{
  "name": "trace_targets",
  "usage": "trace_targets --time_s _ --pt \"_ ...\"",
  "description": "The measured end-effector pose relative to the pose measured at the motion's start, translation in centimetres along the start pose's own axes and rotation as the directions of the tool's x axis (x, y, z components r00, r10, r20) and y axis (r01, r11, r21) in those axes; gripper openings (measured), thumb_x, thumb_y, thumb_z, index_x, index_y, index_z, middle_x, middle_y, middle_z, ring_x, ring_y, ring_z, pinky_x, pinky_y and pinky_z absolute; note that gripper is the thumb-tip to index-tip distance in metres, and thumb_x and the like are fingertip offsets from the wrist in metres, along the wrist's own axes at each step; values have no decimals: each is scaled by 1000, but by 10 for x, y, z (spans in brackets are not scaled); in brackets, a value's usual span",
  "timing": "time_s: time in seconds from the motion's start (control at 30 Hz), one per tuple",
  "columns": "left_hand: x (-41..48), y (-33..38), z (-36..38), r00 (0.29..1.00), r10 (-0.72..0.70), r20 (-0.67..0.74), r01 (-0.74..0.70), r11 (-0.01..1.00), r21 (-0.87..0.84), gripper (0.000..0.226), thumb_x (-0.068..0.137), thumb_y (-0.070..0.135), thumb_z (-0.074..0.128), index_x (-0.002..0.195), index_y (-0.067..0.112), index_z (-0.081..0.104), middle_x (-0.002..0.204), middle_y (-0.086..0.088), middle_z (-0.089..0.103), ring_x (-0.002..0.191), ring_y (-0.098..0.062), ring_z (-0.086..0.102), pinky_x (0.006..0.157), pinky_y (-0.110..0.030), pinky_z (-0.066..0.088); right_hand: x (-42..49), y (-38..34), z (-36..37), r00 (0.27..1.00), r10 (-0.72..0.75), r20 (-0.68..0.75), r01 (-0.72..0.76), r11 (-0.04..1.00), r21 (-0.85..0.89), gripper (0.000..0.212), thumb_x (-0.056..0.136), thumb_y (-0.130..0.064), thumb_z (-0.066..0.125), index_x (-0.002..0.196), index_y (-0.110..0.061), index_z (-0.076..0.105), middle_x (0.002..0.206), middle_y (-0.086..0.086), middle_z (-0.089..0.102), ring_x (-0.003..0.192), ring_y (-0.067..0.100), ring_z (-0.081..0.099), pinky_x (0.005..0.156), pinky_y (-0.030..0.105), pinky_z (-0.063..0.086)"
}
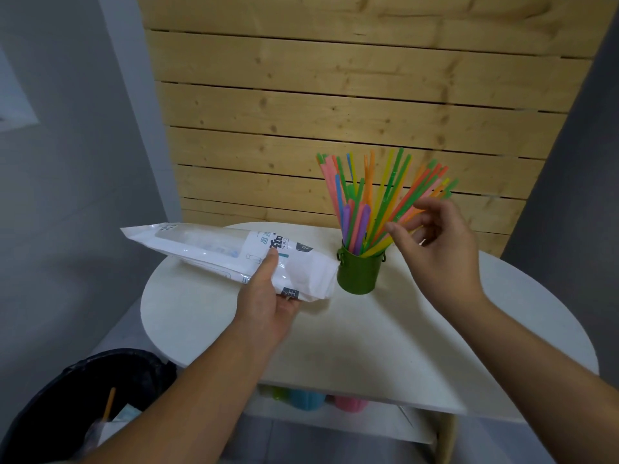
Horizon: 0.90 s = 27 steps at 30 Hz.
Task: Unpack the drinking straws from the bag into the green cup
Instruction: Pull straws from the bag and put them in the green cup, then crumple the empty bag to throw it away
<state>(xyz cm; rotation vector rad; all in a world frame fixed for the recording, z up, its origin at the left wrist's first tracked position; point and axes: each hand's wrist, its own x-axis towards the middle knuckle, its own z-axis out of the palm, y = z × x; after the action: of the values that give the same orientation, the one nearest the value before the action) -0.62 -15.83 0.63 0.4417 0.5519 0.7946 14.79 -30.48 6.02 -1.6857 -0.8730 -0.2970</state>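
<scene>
A green cup (358, 274) stands on the white table (368, 346), near its far edge. Several bright drinking straws (371, 202) in pink, green, orange, yellow, blue and purple fan out of it. My left hand (268, 296) grips the white plastic bag (214, 249) from below, thumb on top, and holds it above the table left of the cup. The bag looks flat through its clear window. My right hand (438, 242) hovers right of the cup with fingers spread, fingertips touching the rightmost straws.
A wall of wooden slats (335, 112) rises right behind the table. A black bin (83, 406) with a bin liner and scraps sits on the floor at the lower left. Coloured cups (308, 398) sit on a shelf under the tabletop.
</scene>
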Motion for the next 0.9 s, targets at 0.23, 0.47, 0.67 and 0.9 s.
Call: trace_targets --time_s 0.23,0.47,0.67,0.9 --pt "-5 5 2 998 7 57 -9 999 33 40 96 20 67 135 19 62 118 -7 77 103 -25 75 73 -45 64 -39 -10 -4 947 258 193 -251 966 -58 47 92 -48 57 64 -11 49 56 8 52 52 12 49 55 42 45" --pt "-28 12 -1 986 -19 164 -7 987 160 31 100 20 60 130 14 65 121 -11 75 118 -32 68 104 -50 52 -60 -50 31 321 598 735 -941 290 175 74 80 -72 56 116 -8 64 95 20 76 88 37 75 76 47 60" --pt "-44 34 -13 989 -33 147 10 988 151 32 102 36 55 120 13 69 112 -11 78 100 -26 75 94 -44 56 -72 -64 51 397 623 674 -917 307 256 19 96 -23 63 101 -6 65 81 10 75 73 25 73 64 36 61" --pt "-47 43 -23 998 51 28 -54 991 126 34 98 30 64 127 10 66 115 -9 77 106 -27 74 87 -43 61 -88 -75 54 366 631 684 -929 294 226 50 86 -53 66 101 -6 62 94 16 72 90 32 73 82 48 60"
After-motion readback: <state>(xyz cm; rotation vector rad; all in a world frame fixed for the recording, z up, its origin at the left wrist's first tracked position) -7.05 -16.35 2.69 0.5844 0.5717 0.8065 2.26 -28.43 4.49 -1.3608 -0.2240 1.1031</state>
